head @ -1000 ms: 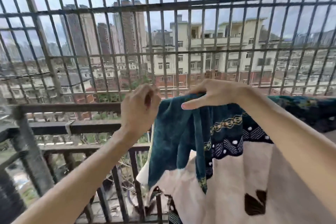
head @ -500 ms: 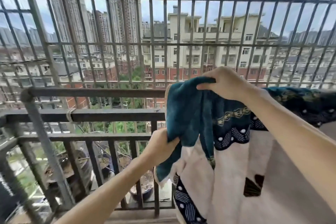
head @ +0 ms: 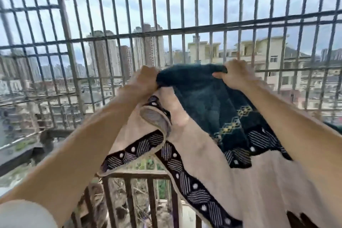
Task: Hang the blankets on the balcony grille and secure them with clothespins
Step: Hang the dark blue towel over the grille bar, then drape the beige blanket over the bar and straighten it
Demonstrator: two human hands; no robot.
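1. The left hand point(head: 146, 79) is being used to grasp the bunched teal top edge of the blanket point(head: 203, 102), with the fingers curled tightly round the cloth.
2. The same edge is being grasped further along by the right hand point(head: 235, 76), with the fingers wrapped over the fabric and the thumb pressed in beneath it.
3. The blanket is being held up between the two hands, just in front of the balcony grille point(head: 67, 50) and level with one of its horizontal bars. It cannot be told whether the cloth is touching the bars.
4. The stretch of teal edge between the hands is being gathered into a thick roll.
5. Below that roll, a teal band with a yellow diamond pattern is being shown, and a cream field is hanging down toward the lower right.
6. Beneath the left hand, a corner is being folded over, so that the dark border with white stripes and dots is being displayed in a loop.
7. Part of the blanket is being covered by the right forearm, and a strip of teal is showing beyond it at the right edge.
8. A lower railing point(head: 137, 175) is being partly hidden by the hanging cloth.
9. Tall towers point(head: 103, 55) and a cream building point(head: 268, 55) are being seen through the bars.
10. A white sleeve point(head: 24, 214) is being worn on the left arm.
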